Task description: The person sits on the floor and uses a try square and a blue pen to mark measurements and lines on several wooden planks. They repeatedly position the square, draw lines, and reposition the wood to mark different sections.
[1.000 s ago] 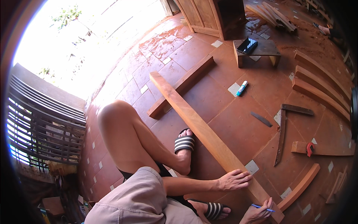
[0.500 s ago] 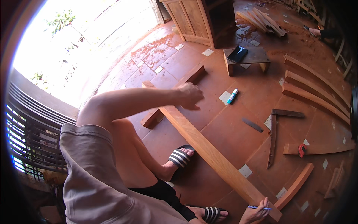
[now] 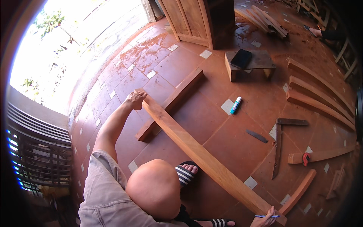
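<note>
A long wooden board (image 3: 196,153) lies slantwise before me, its far part resting across a wooden beam (image 3: 177,94). My left hand (image 3: 135,100) is closed around the board's far left end. At the near right end, my right hand (image 3: 267,218) has a blue pen (image 3: 267,216) between its fingers, lying across the board; the lower part of this hand is cut off by the picture's edge. A curved wooden piece (image 3: 300,192) lies close to that end of the board.
Right of the board lie a turquoise-and-white tube (image 3: 236,105), a dark flat blade (image 3: 257,136), a square (image 3: 279,147) and a red tape measure (image 3: 306,159) on a wooden piece. Curved wooden pieces (image 3: 321,89) sit farther right. A low stool (image 3: 261,60) bears a black phone (image 3: 241,58).
My left hand has swung left and back from above the board and taken hold of its far end. My right hand, with the pen, has shifted slightly right in view.
</note>
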`<action>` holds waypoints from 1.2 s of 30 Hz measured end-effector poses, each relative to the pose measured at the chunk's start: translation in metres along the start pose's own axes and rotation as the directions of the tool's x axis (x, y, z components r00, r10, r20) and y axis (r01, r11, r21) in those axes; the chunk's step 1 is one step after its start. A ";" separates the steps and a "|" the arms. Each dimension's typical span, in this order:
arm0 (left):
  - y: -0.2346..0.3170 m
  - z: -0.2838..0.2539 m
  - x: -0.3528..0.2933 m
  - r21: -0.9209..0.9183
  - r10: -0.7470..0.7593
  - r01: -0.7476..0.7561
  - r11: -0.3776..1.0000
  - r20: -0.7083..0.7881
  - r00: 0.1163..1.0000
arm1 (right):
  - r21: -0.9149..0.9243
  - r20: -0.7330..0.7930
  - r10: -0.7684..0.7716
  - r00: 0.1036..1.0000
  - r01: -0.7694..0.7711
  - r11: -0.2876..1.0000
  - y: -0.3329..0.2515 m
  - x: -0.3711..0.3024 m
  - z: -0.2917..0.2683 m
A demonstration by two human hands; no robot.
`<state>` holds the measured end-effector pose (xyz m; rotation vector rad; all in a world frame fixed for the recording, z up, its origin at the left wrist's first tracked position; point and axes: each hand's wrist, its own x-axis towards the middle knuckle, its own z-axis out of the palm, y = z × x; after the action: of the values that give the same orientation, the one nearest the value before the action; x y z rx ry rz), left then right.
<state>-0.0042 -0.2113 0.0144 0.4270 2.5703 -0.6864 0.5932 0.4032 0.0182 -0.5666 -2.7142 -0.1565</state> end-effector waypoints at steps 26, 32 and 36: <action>0.141 0.023 -0.101 -0.274 -0.017 -0.006 0.962 -0.081 0.997 | -0.201 -0.027 -0.016 1.000 0.010 0.980 -0.016 -0.018 0.028; 0.202 0.009 -0.147 -0.190 0.180 -0.203 0.960 -0.134 0.974 | -0.195 -0.047 -0.002 0.999 -0.007 0.981 -0.017 -0.018 0.030; 0.222 0.000 -0.168 -0.275 0.213 -0.257 0.926 -0.179 0.960 | -0.189 -0.054 0.003 0.999 -0.013 0.982 -0.019 -0.019 0.031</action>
<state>0.2278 -0.0569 0.0088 0.6925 2.6397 -0.1846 0.5915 0.3850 -0.0183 -0.6167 -2.6614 -0.4260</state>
